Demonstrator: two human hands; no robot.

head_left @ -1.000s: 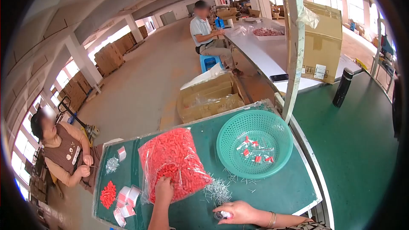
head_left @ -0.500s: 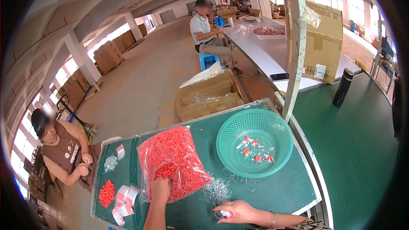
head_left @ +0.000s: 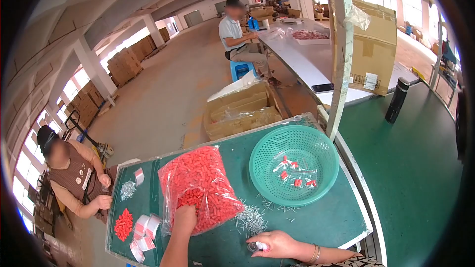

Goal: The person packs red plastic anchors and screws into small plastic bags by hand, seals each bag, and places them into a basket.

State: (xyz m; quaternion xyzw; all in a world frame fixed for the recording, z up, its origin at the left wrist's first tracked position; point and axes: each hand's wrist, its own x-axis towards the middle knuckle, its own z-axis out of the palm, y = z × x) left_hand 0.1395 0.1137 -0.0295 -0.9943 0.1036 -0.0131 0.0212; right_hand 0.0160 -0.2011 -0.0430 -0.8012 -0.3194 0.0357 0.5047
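Note:
My left hand (head_left: 184, 218) reaches into the mouth of a large clear bag (head_left: 198, 178) filled with small red plastic plugs (head_left: 192, 196). Its fingertips are hidden among the plugs, so their grip does not show. Low on the green table, my right hand (head_left: 277, 244) is closed around a small clear plastic bag (head_left: 255, 245) with a white and red label or content. Just above that hand lies a loose pile of grey screws (head_left: 252, 219). A green perforated basket (head_left: 261, 188) stands behind it, with several small clear bags with red parts (head_left: 298, 183) inside.
Left of the big bag are red-and-white printed bags (head_left: 144, 232), a red plug pile (head_left: 123, 224) and a smaller screw pile (head_left: 127, 190). A co-worker (head_left: 74, 183) sits at the left edge. A post (head_left: 341, 69), an open carton (head_left: 242, 121) and a black bottle (head_left: 397, 101) stand beyond.
My left hand has shifted slightly within the bag's mouth. My right hand stays nearly still with the small bag. The co-worker at left has moved their hands apart.

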